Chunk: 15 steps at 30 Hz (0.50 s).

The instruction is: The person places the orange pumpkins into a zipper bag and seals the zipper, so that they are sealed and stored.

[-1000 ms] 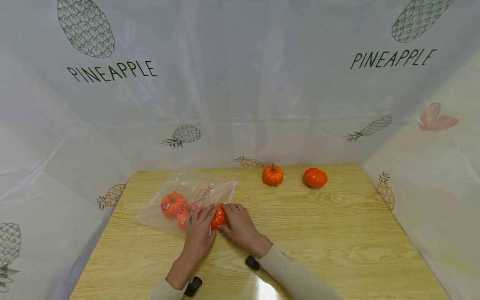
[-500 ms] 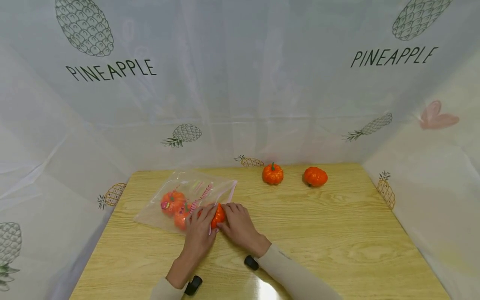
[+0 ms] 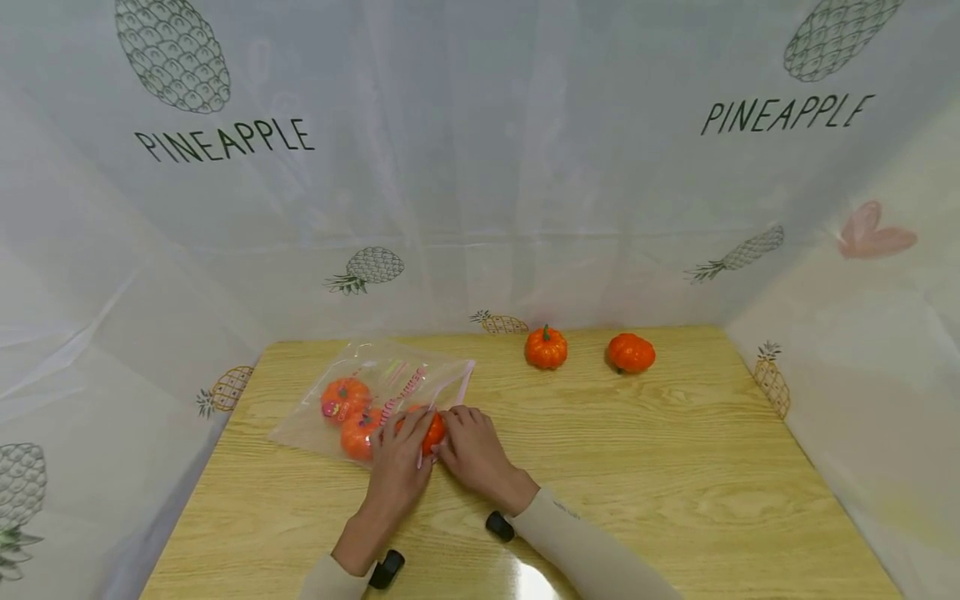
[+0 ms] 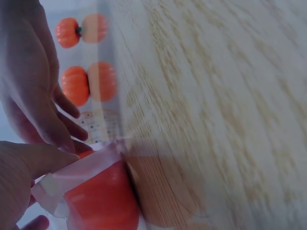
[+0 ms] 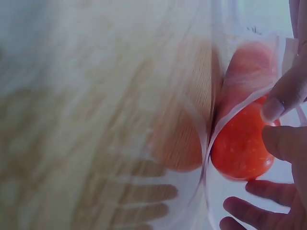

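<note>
A clear zip bag (image 3: 442,372) with pink print lies on the left of the table, its mouth facing right. Inside it are two orange toy pumpkins, one farther back (image 3: 347,402) and one nearer (image 3: 360,437). A third toy pumpkin (image 5: 242,146) sits in the bag's mouth, partly behind the plastic. My left hand (image 3: 397,462) holds the bag's edge, its thumb (image 4: 41,160) over the pink strip and its fingers on top of the bag. My right hand (image 3: 476,450) holds the third pumpkin's outer end between thumb (image 5: 285,141) and fingers.
Two more toy pumpkins stand along the table's back edge, one with its stem up (image 3: 546,348) and one tipped over (image 3: 631,353). A pale curtain (image 3: 480,167) with pineapple prints encloses the back and sides of the wooden table (image 3: 675,467).
My right hand has moved slightly left, and the third pumpkin has slid deeper into the bag's mouth. The nearer bagged pumpkin has shifted left. My left hand stays in place.
</note>
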Each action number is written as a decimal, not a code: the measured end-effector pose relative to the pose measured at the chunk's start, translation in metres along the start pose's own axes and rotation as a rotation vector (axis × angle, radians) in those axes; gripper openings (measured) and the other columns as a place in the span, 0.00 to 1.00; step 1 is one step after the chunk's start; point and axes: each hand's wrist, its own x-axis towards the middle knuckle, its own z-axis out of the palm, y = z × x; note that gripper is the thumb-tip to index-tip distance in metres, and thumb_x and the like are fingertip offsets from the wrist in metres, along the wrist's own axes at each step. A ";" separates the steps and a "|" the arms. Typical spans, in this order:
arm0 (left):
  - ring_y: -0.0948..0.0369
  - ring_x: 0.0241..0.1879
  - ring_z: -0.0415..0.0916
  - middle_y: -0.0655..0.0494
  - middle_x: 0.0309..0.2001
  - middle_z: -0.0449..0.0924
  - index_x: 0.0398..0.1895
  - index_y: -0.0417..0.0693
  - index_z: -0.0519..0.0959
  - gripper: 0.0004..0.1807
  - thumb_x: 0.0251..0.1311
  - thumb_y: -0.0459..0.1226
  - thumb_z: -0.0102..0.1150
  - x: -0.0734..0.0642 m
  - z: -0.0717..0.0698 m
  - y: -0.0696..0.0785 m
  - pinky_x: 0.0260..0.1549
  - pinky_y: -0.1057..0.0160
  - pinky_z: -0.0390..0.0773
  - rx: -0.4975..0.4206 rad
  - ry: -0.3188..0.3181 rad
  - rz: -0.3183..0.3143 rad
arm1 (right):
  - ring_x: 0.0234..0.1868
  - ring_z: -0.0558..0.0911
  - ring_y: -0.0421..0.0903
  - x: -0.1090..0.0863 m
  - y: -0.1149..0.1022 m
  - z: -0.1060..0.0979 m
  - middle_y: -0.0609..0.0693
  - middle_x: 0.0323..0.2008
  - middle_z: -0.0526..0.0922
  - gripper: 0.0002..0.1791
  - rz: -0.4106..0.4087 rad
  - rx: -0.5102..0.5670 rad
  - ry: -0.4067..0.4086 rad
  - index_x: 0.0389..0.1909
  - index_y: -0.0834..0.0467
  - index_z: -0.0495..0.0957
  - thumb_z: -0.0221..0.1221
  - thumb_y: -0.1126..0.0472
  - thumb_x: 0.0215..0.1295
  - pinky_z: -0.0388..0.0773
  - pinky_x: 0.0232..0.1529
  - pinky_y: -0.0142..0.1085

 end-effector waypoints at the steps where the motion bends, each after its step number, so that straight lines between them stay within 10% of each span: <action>1: 0.43 0.62 0.69 0.47 0.63 0.81 0.65 0.39 0.82 0.39 0.43 0.27 0.84 0.000 0.000 0.000 0.50 0.41 0.65 0.007 -0.007 -0.003 | 0.62 0.77 0.57 0.000 0.000 0.000 0.57 0.60 0.80 0.27 -0.007 0.006 -0.003 0.69 0.62 0.77 0.63 0.53 0.76 0.73 0.66 0.55; 15: 0.43 0.62 0.69 0.48 0.64 0.80 0.66 0.40 0.81 0.42 0.41 0.28 0.85 -0.001 -0.002 0.001 0.51 0.38 0.67 0.023 -0.031 -0.006 | 0.63 0.77 0.58 -0.003 0.001 -0.001 0.56 0.59 0.78 0.27 -0.026 0.053 -0.034 0.71 0.61 0.75 0.61 0.55 0.77 0.69 0.68 0.56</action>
